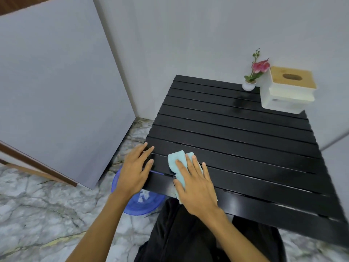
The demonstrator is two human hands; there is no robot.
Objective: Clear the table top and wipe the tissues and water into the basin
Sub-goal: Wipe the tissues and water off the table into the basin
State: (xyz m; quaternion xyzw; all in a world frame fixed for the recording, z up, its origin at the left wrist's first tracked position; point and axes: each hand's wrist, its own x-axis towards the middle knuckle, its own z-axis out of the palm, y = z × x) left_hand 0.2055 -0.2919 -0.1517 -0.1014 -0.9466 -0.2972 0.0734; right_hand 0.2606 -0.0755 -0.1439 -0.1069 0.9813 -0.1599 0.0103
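My right hand (196, 184) presses the blue cloth (178, 163) flat on the black table (245, 140). My left hand (134, 169) rests open at its corner, above the basin (136, 205).

Bare slats run across the middle and right of the table (245, 140), room for a hand to sweep. A tissue box (287, 89) stands on the far right corner, a flower pot (249, 85) just left of it, blocking that edge. The left hand (135, 167) and the right hand (195, 186), flat on a cloth (176, 157), crowd the near left corner. Beneath it the basin (130, 208) sits on the floor (47, 214) near a grey panel (56, 101).
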